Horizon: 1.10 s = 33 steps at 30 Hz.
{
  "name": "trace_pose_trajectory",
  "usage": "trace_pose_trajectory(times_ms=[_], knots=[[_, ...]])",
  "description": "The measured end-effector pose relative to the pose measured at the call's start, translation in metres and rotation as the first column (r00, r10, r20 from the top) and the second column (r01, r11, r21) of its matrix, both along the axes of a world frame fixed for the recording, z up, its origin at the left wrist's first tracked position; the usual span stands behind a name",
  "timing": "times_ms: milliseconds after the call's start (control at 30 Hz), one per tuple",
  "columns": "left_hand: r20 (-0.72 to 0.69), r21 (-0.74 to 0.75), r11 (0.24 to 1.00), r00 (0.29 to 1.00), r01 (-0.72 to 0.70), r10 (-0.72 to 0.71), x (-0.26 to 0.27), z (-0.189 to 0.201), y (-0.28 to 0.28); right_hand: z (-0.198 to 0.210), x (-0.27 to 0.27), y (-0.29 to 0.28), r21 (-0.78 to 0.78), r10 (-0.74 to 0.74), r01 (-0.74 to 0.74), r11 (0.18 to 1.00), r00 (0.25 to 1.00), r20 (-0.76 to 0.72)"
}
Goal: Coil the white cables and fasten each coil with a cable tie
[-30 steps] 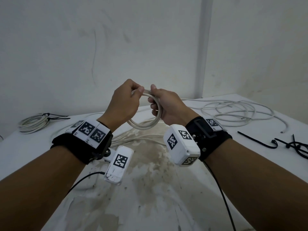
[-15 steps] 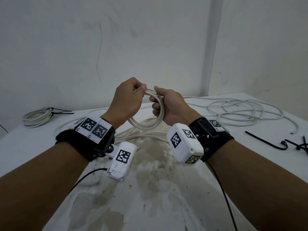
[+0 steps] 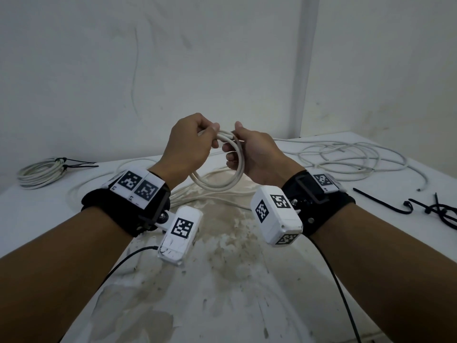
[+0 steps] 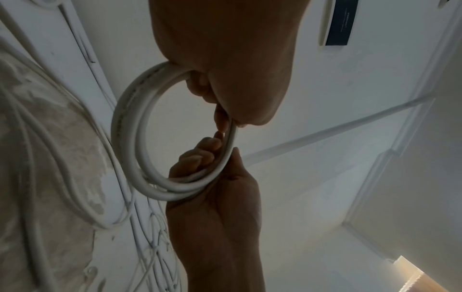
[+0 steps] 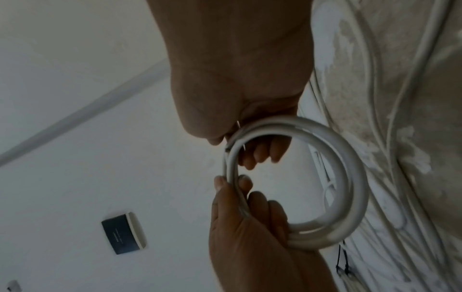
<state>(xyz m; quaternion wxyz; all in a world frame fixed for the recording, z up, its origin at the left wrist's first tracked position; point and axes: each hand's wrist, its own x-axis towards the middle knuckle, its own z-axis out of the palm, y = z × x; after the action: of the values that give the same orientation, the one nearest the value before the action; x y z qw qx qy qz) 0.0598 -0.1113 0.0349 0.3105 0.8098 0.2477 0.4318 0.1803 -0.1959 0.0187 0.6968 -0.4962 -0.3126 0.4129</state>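
Head view: left hand [image 3: 190, 142] and right hand [image 3: 252, 154] both grip a small white cable coil [image 3: 222, 167] held above the table [image 3: 222, 293]. Coiling stage; next, probably, another loop from the trailing cable.

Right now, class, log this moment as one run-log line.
stage: coiling | left hand: grips coil | right hand: grips coil | cable ties: untouched on table

Plain white walls [image 3: 222, 58] meet in a corner behind a stained white table [image 3: 222, 280].
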Motion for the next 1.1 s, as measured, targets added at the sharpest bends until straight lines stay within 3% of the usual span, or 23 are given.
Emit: trace_pose_trajectory(times_ms=[67, 167, 233, 333, 433, 533, 733, 967, 1067, 1100], knots=[[-0.004, -0.006, 1.000, 1.000, 0.002, -0.002, 0.002, 0.000, -0.002, -0.003, 0.009, -0.005, -0.070, -0.061, 0.065, 0.995, 0.997, 0.056], [-0.023, -0.018, 1.000, 1.000, 0.011, -0.011, 0.006, -0.002, -0.004, -0.014, 0.030, -0.020, -0.225, -0.151, 0.232, 0.946, 0.932, 0.328], [-0.028, -0.040, 0.999, 0.999, 0.016, -0.017, 0.010, -0.004, -0.006, -0.024, 0.047, -0.033, -0.310, -0.109, 0.332, 0.891, 0.820, 0.562], [-0.035, -0.052, 0.998, 0.999, 0.027, -0.029, 0.018, -0.007, -0.010, -0.032, 0.064, -0.052, -0.459, 0.130, 0.413, 0.787, 0.615, 0.778], [-0.035, -0.053, 0.998, 0.999, 0.034, -0.036, 0.024, -0.008, -0.014, -0.032, 0.068, -0.065, -0.631, 0.414, 0.377, 0.678, 0.513, 0.752], [-0.040, -0.056, 0.998, 0.999, 0.032, -0.034, 0.026, -0.009, -0.016, -0.032, 0.071, -0.071, -0.738, 0.605, 0.402, 0.542, 0.423, 0.675], [-0.046, -0.056, 0.998, 0.999, 0.021, -0.023, 0.021, -0.011, -0.014, -0.034, 0.078, -0.076, -0.730, 0.679, 0.523, 0.441, 0.338, 0.652], [-0.043, -0.070, 0.998, 0.999, 0.012, -0.015, 0.017, -0.010, -0.014, -0.035, 0.070, -0.073, -0.735, 0.738, 0.508, 0.449, 0.253, 0.626], [-0.038, -0.073, 0.997, 0.999, 0.024, -0.027, 0.015, -0.010, -0.014, -0.026, 0.066, -0.065, -0.620, 0.609, 0.539, 0.571, 0.229, 0.759], [-0.033, -0.075, 0.997, 0.999, 0.033, -0.036, 0.015, -0.009, -0.013, -0.020, 0.064, -0.060, -0.522, 0.528, 0.562, 0.641, 0.170, 0.832]])
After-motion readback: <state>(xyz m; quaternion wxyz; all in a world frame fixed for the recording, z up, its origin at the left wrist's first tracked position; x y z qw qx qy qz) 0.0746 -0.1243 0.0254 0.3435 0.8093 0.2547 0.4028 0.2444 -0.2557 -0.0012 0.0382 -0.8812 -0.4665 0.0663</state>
